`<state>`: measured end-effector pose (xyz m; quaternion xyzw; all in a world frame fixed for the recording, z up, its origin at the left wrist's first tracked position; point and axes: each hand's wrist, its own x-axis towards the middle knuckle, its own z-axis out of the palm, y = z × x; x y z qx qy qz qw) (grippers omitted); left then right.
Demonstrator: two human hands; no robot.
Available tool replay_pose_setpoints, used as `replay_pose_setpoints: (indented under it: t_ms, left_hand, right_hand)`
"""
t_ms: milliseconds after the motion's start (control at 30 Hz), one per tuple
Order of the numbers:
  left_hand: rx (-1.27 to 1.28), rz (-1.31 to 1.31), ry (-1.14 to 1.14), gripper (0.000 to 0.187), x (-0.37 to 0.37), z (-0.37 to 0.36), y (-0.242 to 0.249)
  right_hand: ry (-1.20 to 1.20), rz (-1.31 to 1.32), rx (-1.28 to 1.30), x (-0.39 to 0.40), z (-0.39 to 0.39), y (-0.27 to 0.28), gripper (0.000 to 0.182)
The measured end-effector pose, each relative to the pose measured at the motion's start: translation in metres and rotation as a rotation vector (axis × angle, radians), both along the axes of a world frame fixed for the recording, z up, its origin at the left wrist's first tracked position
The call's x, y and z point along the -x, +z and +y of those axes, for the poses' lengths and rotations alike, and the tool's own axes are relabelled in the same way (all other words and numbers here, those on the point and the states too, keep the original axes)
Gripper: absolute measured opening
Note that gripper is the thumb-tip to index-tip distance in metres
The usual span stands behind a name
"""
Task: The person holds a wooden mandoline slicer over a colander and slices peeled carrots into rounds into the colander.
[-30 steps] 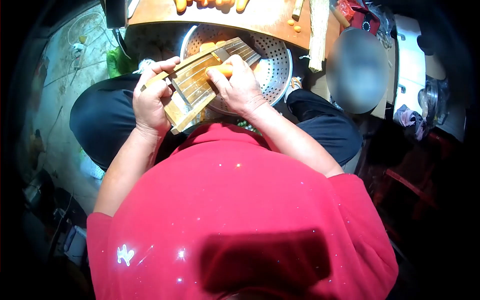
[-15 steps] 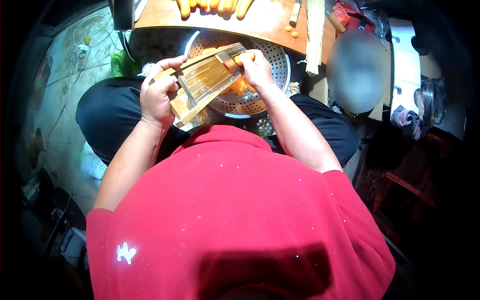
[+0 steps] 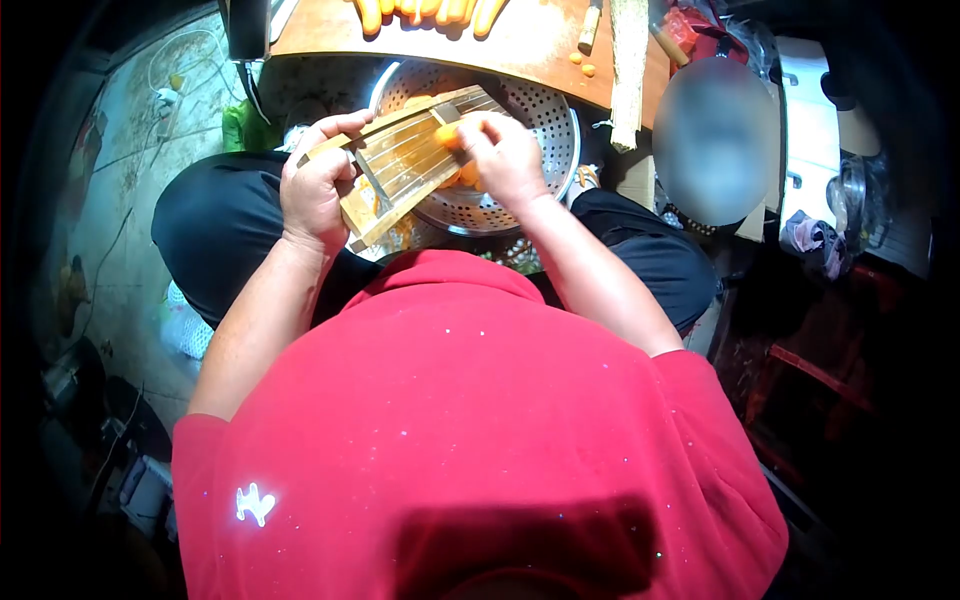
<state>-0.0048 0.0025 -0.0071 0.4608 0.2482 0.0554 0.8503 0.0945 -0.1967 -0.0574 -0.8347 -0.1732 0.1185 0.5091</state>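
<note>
My left hand (image 3: 322, 185) grips the lower left end of a wooden slicer (image 3: 408, 158), which is tilted over a metal colander (image 3: 555, 125). Closed round an orange carrot piece (image 3: 449, 135), my right hand (image 3: 503, 158) holds it against the slicer's face near its upper right part. Orange pieces (image 3: 466, 176) lie in the colander below, partly hidden by the slicer and my right hand.
Several carrots (image 3: 455, 12) lie on the wooden table (image 3: 540, 45) ahead, with a knife handle (image 3: 590, 27) and small orange bits (image 3: 588, 71) to their right. A green bag (image 3: 243, 128) is on the floor at left.
My right hand has slid left and slightly down along the slicer with the carrot piece. My left hand and the slicer have stayed nearly still.
</note>
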Motion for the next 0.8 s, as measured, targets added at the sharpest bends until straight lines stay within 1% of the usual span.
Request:
replay_pose_setpoints:
  t_ms: [67,100,167,200,267,300,367,400,467,533,567,600,667,700,733,767,800]
  left_hand:
    - [0.006,0.009,0.017,0.041,-0.001,-0.006,0.010]
    - [0.010,0.013,0.037,0.041,-0.002,-0.007,0.013]
    - [-0.019,0.013,0.009,0.040,-0.001,-0.006,0.010]
    - [-0.049,0.014,-0.018,0.040,0.000,-0.005,0.008]
    - [-0.049,0.022,-0.047,0.040,0.001,-0.002,0.005]
    - [-0.043,0.039,-0.058,0.042,0.000,0.000,0.004]
    - [-0.037,0.056,-0.063,0.043,-0.001,0.002,0.005]
    - [-0.023,0.052,-0.056,0.044,-0.001,0.001,0.006]
    - [-0.005,0.046,-0.047,0.044,-0.003,0.000,0.007]
    - [-0.024,0.049,-0.035,0.043,0.000,0.001,0.006]
    - [-0.014,0.019,0.007,0.039,0.000,-0.002,0.005]
    - [-0.017,0.017,0.004,0.039,0.000,-0.004,0.006]
    - [-0.014,-0.001,-0.003,0.038,0.000,-0.006,0.008]
    - [-0.075,0.014,-0.053,0.037,0.002,0.000,0.001]
    - [-0.076,0.013,-0.054,0.037,0.002,-0.001,0.001]
    - [-0.052,0.021,-0.039,0.037,0.002,-0.001,0.002]
    - [-0.028,0.026,-0.019,0.038,0.001,-0.001,0.003]
  right_hand:
    - [0.005,-0.200,0.052,0.021,0.010,0.022,0.022]
    - [0.003,-0.198,0.054,0.021,0.009,0.020,0.022]
    - [-0.010,-0.290,0.117,0.020,0.005,0.015,0.025]
    - [-0.076,-0.240,0.177,0.009,0.000,-0.002,0.024]
    - [-0.187,-0.263,0.329,-0.015,-0.010,-0.036,0.021]
    - [-0.190,-0.265,0.327,-0.023,-0.011,-0.035,0.021]
    - [-0.111,-0.058,0.376,-0.034,-0.014,-0.035,0.024]
    - [-0.111,-0.057,0.378,-0.030,-0.013,-0.027,0.024]
    - [0.019,-0.040,0.188,-0.011,-0.005,0.004,0.020]
    - [0.042,-0.287,0.087,0.017,0.012,0.016,0.018]
    - [0.037,-0.253,0.042,0.026,0.016,0.031,0.016]
    - [0.034,-0.255,0.039,0.023,0.014,0.027,0.016]
    - [-0.033,-0.250,0.183,0.004,0.004,0.004,0.016]
    - [-0.040,-0.240,0.184,-0.015,-0.006,-0.027,0.016]
    - [-0.088,0.079,0.163,-0.026,-0.011,-0.029,0.018]
    - [-0.114,0.018,0.239,-0.032,-0.014,-0.037,0.018]
    - [-0.136,-0.047,0.315,-0.034,-0.009,-0.031,0.018]
